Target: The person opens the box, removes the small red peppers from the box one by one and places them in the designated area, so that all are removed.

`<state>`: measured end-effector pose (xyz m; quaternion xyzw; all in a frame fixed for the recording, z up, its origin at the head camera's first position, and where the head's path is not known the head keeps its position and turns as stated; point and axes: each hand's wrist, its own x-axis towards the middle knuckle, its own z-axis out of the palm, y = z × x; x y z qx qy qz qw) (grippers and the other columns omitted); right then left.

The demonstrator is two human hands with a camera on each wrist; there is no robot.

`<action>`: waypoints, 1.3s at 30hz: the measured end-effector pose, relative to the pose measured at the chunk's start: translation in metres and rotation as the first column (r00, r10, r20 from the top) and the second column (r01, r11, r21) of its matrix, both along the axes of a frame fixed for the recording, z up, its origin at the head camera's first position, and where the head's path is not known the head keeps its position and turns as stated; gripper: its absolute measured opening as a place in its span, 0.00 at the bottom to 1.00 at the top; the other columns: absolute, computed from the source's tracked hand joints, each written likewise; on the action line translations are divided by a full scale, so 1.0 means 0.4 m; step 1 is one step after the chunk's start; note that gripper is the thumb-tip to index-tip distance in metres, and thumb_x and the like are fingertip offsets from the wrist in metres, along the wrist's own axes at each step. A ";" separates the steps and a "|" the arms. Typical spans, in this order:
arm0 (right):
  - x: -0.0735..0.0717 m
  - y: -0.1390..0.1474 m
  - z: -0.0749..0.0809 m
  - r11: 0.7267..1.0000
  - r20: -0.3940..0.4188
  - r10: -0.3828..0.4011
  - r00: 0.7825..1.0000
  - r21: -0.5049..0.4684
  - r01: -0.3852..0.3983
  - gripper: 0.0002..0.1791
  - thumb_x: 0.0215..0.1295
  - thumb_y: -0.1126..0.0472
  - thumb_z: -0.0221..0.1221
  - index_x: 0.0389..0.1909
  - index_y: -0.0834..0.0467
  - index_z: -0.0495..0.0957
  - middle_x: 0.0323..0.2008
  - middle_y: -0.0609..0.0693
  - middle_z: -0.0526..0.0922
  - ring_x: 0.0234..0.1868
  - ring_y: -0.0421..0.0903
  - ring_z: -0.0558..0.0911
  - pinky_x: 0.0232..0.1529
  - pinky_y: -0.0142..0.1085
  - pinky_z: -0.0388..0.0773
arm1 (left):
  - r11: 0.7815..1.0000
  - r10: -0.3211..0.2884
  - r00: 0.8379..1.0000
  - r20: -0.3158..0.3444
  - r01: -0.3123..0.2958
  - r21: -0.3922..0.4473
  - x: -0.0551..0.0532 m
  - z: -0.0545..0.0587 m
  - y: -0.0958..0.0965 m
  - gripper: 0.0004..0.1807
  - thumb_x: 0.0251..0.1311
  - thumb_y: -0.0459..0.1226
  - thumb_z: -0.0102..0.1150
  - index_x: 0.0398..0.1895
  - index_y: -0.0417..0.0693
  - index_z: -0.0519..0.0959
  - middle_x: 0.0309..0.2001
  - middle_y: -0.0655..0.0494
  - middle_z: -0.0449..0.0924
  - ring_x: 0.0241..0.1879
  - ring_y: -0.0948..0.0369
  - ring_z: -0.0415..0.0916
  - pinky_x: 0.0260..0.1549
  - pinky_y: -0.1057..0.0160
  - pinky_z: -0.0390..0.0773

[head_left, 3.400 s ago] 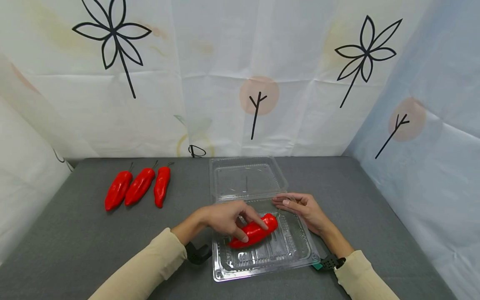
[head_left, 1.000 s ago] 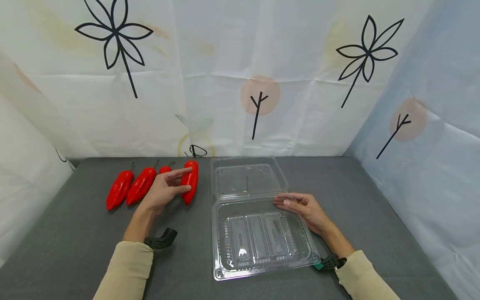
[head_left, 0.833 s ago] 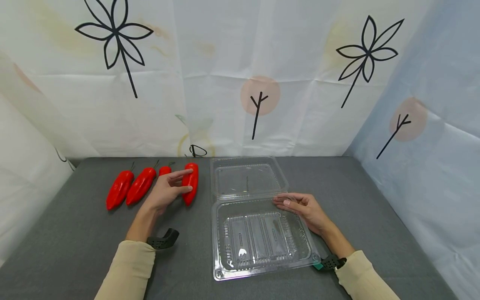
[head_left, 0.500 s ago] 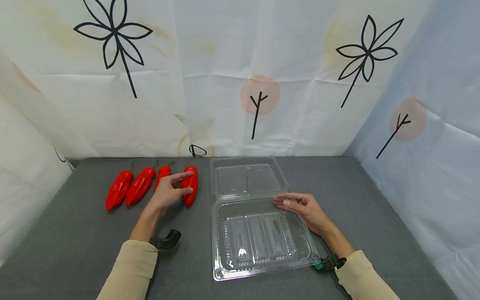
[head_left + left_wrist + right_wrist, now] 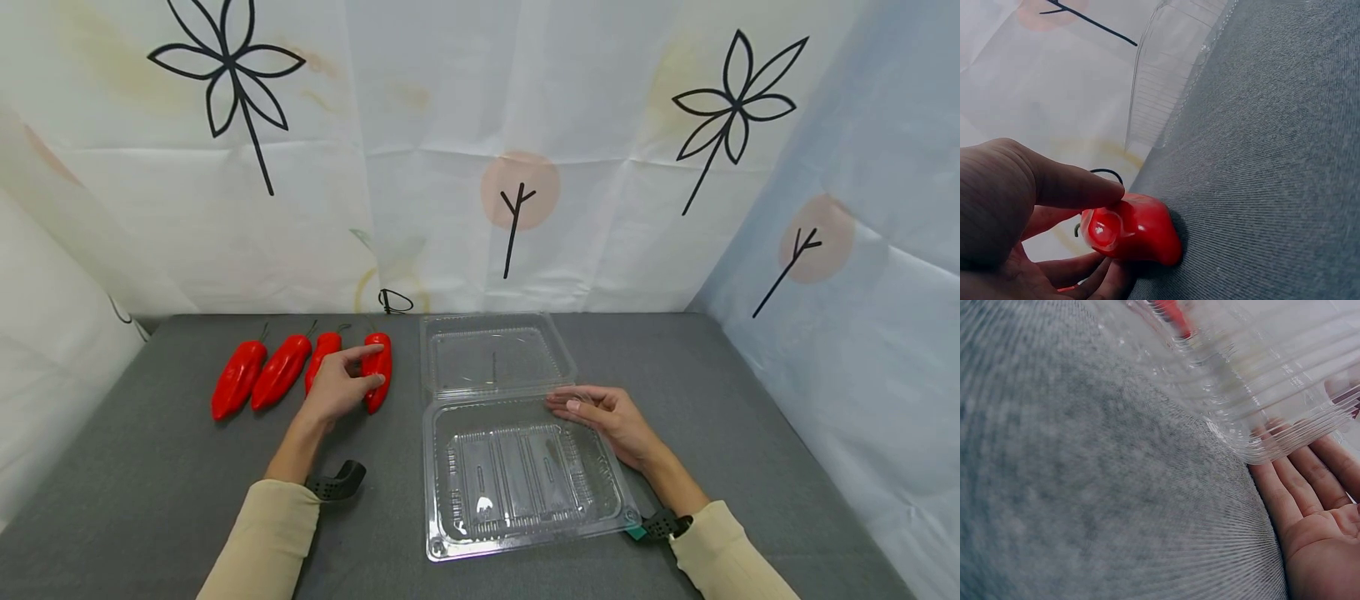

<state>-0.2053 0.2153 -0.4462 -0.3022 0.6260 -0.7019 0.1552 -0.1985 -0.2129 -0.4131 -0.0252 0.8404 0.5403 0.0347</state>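
Observation:
My left hand (image 5: 341, 387) pinches a red chili pepper (image 5: 381, 360) between thumb and fingers, at the right end of a row of similar peppers. In the left wrist view this pepper (image 5: 1138, 231) lies at the grey cloth, its stem end toward the wall. My right hand (image 5: 603, 421) holds the right rear corner of a clear plastic clamshell container (image 5: 525, 542), thumb over the rim. Its fingers (image 5: 1313, 481) lie straight along the outside of the container wall in the right wrist view. The container's lid (image 5: 495, 358) is folded back flat behind it.
Two more red peppers (image 5: 238, 381) (image 5: 281, 372) lie to the left. A third pepper (image 5: 324, 354) is partly hidden behind my left hand. Grey cloth (image 5: 375, 533) covers the table, and a white printed curtain (image 5: 442, 200) stands along its back edge.
My left hand has carried the pepper from the container to the row at the left. During the last second it shifted slightly toward me, then left. The right hand has stayed put.

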 end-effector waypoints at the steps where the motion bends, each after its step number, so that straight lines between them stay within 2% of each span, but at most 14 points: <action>1: 0.000 0.000 0.000 1.000 -0.003 0.003 1.000 -0.003 -0.003 0.20 0.77 0.72 0.49 0.61 0.83 0.67 0.58 0.68 0.80 0.60 0.55 0.81 0.62 0.43 0.75 | 1.000 0.004 1.000 0.000 -0.004 -0.001 0.000 0.000 0.001 0.29 0.66 0.30 0.58 0.71 0.41 0.71 0.60 0.34 0.72 0.56 0.44 0.70 0.36 0.65 0.79; 6: -0.002 0.002 -0.001 1.000 -0.017 0.021 1.000 -0.019 -0.021 0.20 0.77 0.73 0.48 0.62 0.83 0.67 0.58 0.67 0.80 0.60 0.55 0.81 0.62 0.43 0.75 | 1.000 0.030 0.999 0.014 -0.030 -0.004 0.005 0.009 0.005 0.29 0.67 0.31 0.58 0.72 0.42 0.70 0.64 0.35 0.70 0.60 0.42 0.69 0.39 0.62 0.81; 11: -0.003 0.001 -0.001 1.000 -0.014 0.015 1.000 -0.013 -0.015 0.20 0.77 0.72 0.48 0.62 0.83 0.67 0.58 0.67 0.80 0.60 0.56 0.81 0.62 0.43 0.75 | 0.998 0.055 0.998 0.016 -0.054 -0.017 0.010 0.031 0.005 0.28 0.68 0.33 0.59 0.72 0.42 0.70 0.70 0.37 0.66 0.66 0.40 0.67 0.53 0.47 0.80; 14: -0.002 0.000 0.002 1.000 -0.004 0.005 1.000 -0.005 -0.005 0.20 0.77 0.72 0.49 0.62 0.83 0.67 0.58 0.67 0.80 0.60 0.55 0.81 0.62 0.43 0.75 | 0.998 0.066 0.998 0.014 -0.065 -0.024 0.012 0.041 0.007 0.28 0.68 0.34 0.59 0.72 0.42 0.71 0.72 0.37 0.64 0.68 0.39 0.65 0.57 0.43 0.76; 25: -0.004 -0.002 0.000 1.000 0.007 -0.006 1.000 0.012 0.006 0.21 0.77 0.69 0.50 0.62 0.82 0.68 0.58 0.68 0.80 0.60 0.56 0.81 0.62 0.44 0.75 | 0.996 0.086 0.996 0.017 -0.086 -0.016 0.025 0.068 -0.008 0.30 0.68 0.36 0.60 0.73 0.45 0.70 0.74 0.36 0.59 0.70 0.40 0.62 0.59 0.41 0.74; 30: -0.008 -0.002 0.004 1.000 0.020 0.014 1.000 -0.008 -0.014 0.21 0.78 0.70 0.48 0.62 0.84 0.65 0.59 0.73 0.77 0.62 0.57 0.79 0.63 0.47 0.74 | 0.997 0.083 0.997 -0.002 -0.083 -0.006 0.035 0.080 -0.022 0.30 0.69 0.37 0.61 0.74 0.44 0.69 0.74 0.36 0.59 0.70 0.39 0.62 0.59 0.42 0.75; 35: -0.011 0.005 0.010 0.999 0.050 0.028 0.998 -0.041 -0.026 0.21 0.78 0.72 0.48 0.62 0.86 0.63 0.59 0.76 0.75 0.62 0.59 0.78 0.64 0.47 0.73 | 0.997 0.075 0.997 -0.008 -0.076 -0.020 0.052 0.096 -0.038 0.31 0.68 0.38 0.62 0.74 0.47 0.69 0.73 0.36 0.60 0.69 0.40 0.63 0.57 0.44 0.76; 39: -0.013 0.018 0.020 0.999 0.069 0.019 0.997 -0.044 -0.016 0.22 0.77 0.72 0.48 0.63 0.86 0.62 0.59 0.77 0.74 0.62 0.60 0.78 0.62 0.47 0.74 | 0.996 0.068 0.997 -0.038 -0.070 -0.053 0.071 0.115 -0.052 0.31 0.68 0.39 0.62 0.74 0.48 0.69 0.72 0.36 0.63 0.68 0.40 0.65 0.55 0.45 0.78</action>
